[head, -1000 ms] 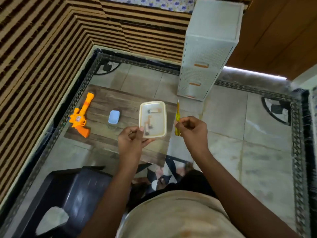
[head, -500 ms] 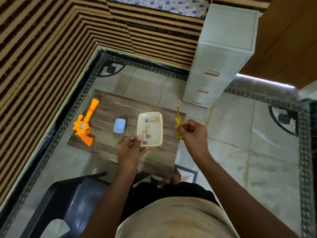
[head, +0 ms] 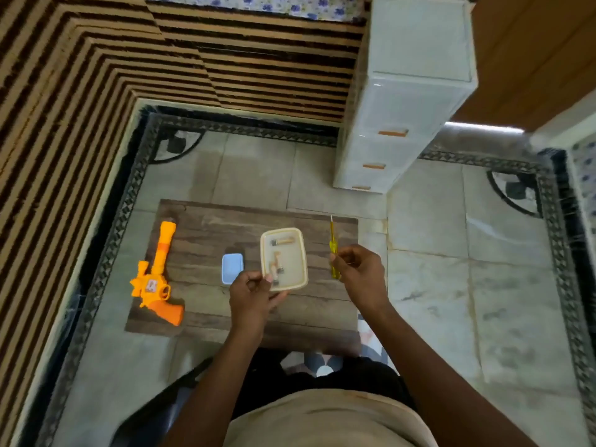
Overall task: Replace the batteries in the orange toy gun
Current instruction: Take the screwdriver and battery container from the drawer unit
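Observation:
The orange toy gun (head: 157, 279) lies on the left part of a wooden mat (head: 209, 227) on the floor, barrel pointing away from me. My left hand (head: 251, 295) pinches the near left corner of a cream tray (head: 304, 253) that holds several batteries (head: 283, 241). My right hand (head: 361, 272) grips a yellow screwdriver (head: 332, 246) by its handle, tip pointing away. Both hands are well to the right of the gun and apart from it.
A small blue box (head: 232, 268) sits on the mat between the gun and the tray. A white drawer unit (head: 403, 117) stands at the back right. Striped wall panels (head: 64, 124) run along the left. A black chair (head: 154, 414) is at my lower left.
My view has shifted, so the mat and gun sit more to the right in the frame. Both hands keep the same hold on the tray and the screwdriver.

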### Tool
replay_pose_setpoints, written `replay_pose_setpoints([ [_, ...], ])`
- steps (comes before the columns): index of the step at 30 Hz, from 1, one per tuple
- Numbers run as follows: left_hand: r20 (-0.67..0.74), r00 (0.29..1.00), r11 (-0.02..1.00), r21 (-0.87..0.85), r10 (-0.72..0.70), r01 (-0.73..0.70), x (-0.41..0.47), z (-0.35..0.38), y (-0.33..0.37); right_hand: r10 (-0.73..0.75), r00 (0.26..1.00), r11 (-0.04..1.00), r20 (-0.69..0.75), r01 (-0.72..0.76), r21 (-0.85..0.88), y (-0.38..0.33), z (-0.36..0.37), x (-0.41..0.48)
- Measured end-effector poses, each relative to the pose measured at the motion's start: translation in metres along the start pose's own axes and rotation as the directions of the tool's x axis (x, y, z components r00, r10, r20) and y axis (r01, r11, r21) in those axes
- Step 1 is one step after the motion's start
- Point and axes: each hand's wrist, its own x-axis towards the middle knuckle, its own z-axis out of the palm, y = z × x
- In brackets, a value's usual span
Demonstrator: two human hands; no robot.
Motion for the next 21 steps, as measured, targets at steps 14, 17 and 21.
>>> replay_pose_setpoints([
  [14, 0.073, 0.963, 0.913, 0.346, -0.258, 0.218, 0.166, -0.034, -0.029, 0.261, 0.927, 0.947, -0.271, -0.3, -0.112, 0.054, 0.134, 0.033],
  [17, 0.005, 0.967, 0.885, 0.404, -0.255, 0.231, 0.2, -0.033, -0.053, 0.317, 0.912, 0.929, -0.261, -0.354, -0.11, 0.08, 0.153, 0.048],
  [21, -0.079, 0.957, 0.856, 0.432, -0.278, 0.284, 0.246, -0.018, -0.092, 0.376, 0.894, 0.903, -0.242, -0.412, -0.123, 0.128, 0.171, 0.084],
])
